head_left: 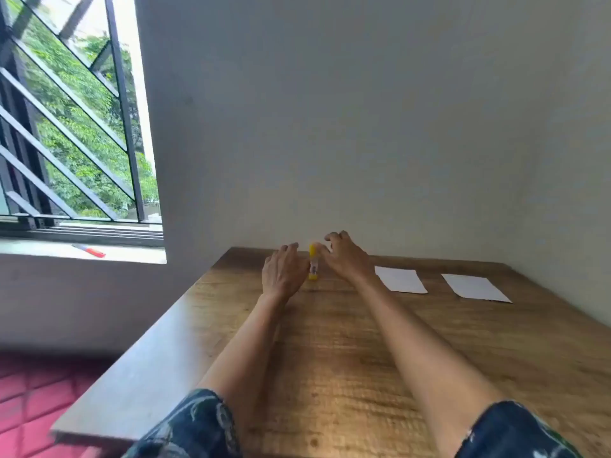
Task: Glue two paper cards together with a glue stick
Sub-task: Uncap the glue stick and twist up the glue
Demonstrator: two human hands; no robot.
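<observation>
Yellow-capped glue stick (313, 262) stands upright at the table's far edge; two white cards (400, 279) (475, 287) lie flat, apart, to its right.

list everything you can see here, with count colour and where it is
glue stick: 1, yellow cap and base with a pale middle, upright at the far end of the table between the two hands
paper cards: 2, white, flat on the table right of the hands, lying apart, the other nearer the right wall
table: 1, brown wood grain, fills the lower middle, pushed against the wall
window: 1, dark metal bars, upper left, green trees outside
object on the sill: 1, red and pale, too blurred to name
floor covering: 1, pink, lower left
left hand: 1, fingers open, just left of the glue stick
right hand: 1, fingers curled near its cap, contact unclear
sleeves: 2, dark patterned, bottom edge
</observation>
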